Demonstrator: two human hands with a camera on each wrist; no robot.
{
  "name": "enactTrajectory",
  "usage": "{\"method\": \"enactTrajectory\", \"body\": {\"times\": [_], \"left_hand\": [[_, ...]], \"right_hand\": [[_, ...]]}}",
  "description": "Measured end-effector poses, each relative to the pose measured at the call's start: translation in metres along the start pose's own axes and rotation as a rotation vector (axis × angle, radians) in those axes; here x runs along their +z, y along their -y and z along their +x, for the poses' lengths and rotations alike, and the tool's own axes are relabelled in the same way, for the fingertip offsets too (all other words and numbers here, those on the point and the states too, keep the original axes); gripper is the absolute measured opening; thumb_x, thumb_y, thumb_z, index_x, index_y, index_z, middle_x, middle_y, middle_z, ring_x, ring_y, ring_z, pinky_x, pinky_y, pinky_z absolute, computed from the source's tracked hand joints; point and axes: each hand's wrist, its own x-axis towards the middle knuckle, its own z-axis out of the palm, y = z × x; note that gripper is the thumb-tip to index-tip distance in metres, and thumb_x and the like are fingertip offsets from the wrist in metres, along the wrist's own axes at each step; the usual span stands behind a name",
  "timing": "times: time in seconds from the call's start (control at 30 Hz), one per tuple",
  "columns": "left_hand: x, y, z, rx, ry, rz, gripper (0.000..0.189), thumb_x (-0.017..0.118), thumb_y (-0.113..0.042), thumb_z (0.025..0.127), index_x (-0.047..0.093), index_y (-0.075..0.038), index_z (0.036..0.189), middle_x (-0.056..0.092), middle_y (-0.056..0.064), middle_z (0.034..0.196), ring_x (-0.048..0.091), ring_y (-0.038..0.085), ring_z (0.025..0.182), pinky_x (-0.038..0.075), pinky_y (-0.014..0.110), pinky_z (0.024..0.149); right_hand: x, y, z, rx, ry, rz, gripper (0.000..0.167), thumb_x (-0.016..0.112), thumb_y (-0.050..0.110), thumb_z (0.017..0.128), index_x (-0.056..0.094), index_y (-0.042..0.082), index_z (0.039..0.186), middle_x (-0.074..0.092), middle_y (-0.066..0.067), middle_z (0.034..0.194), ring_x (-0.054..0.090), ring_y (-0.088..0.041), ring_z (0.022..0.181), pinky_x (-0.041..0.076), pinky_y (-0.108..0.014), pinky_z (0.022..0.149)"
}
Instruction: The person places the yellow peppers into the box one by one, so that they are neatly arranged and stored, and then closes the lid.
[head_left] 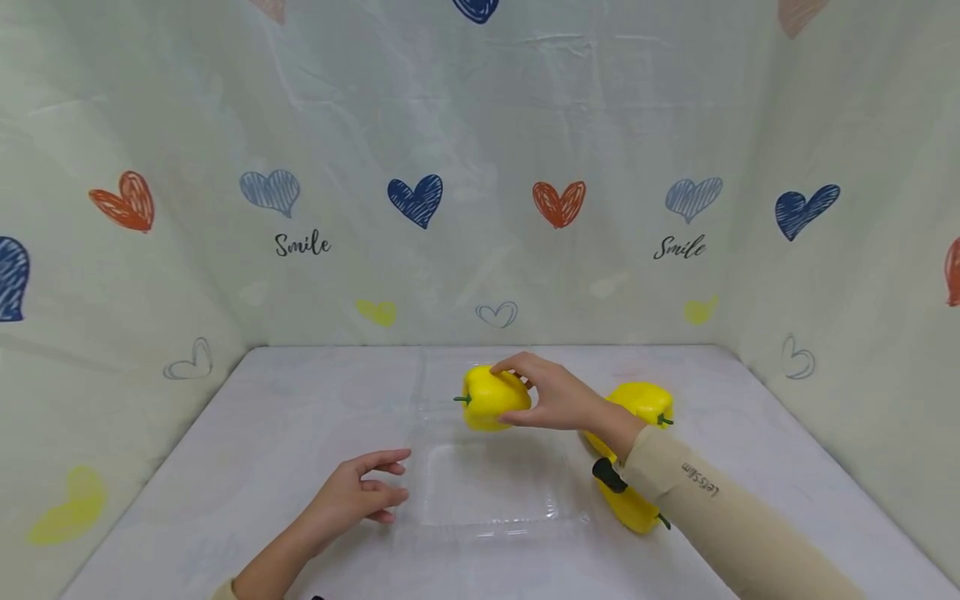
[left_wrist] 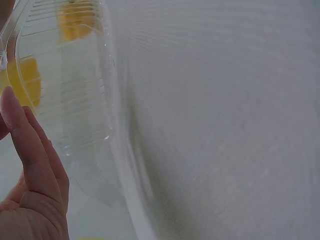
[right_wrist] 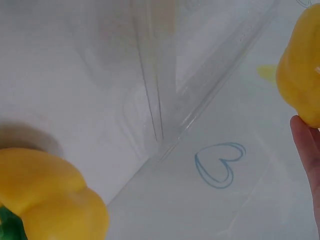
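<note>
A yellow bell pepper (head_left: 487, 398) is held up in the air, seen in the head view over the far part of a clear plastic container (head_left: 487, 527), its green stem pointing left. The right hand (head_left: 551, 393) grips it from the right, thumb low and fingers on top. The container lies on the white table (head_left: 300, 392); its transparent walls make some edges hard to follow, and I cannot tell whether the pepper touches the plastic.

At the container's near-left edge, the left hand (head_left: 358, 493) has its fingers extended and loosely parted, with nothing in its grasp; whether the fingertips touch the rim is unclear.

To the right of the container lie more yellow peppers, one farther back (head_left: 641, 400) and one nearer (head_left: 633, 508). The right forearm in its beige sleeve (head_left: 720, 500) crosses over them, and it and a black object (head_left: 609, 475) at the cuff partly cover them, so their exact number cannot be told. A pale curtain (head_left: 480, 267) printed with hearts and "Smile" stands behind the table.
</note>
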Motion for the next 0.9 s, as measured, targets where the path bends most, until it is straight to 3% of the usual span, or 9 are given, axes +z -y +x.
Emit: {"method": "enactTrajectory", "body": {"times": [0.17,0.57,0.9], "left_hand": [[0.000,0.000,0.001,-0.022,-0.018,0.019,0.061,0.076,-0.013,0.078,0.050,-0.001,0.132,0.050,0.015,0.115,0.061,0.023,0.068,0.056,0.036,0.065],[-0.001,0.001,0.001,-0.013,0.000,0.009,0.062,0.075,-0.013,0.078,0.049,-0.001,0.133,0.050,0.016,0.115,0.060,0.023,0.068,0.056,0.035,0.066],[-0.001,0.001,0.001,-0.014,0.002,0.006,0.062,0.076,-0.015,0.078,0.049,-0.001,0.133,0.050,0.015,0.115,0.060,0.023,0.069,0.056,0.036,0.067]], "right_hand": [[0.009,0.006,0.008,-0.010,0.011,-0.005,0.055,0.077,0.028,0.077,0.052,0.012,0.123,0.053,0.001,0.119,0.051,-0.014,0.100,0.050,-0.025,0.077],[0.025,0.018,0.019,0.044,0.078,0.014,0.056,0.078,0.032,0.076,0.054,0.011,0.122,0.054,0.000,0.118,0.051,-0.015,0.099,0.052,-0.032,0.078],[0.044,0.021,0.027,0.121,0.160,-0.037,0.059,0.077,0.041,0.074,0.053,0.018,0.123,0.054,0.003,0.113,0.051,-0.015,0.103,0.046,-0.029,0.090]]}}
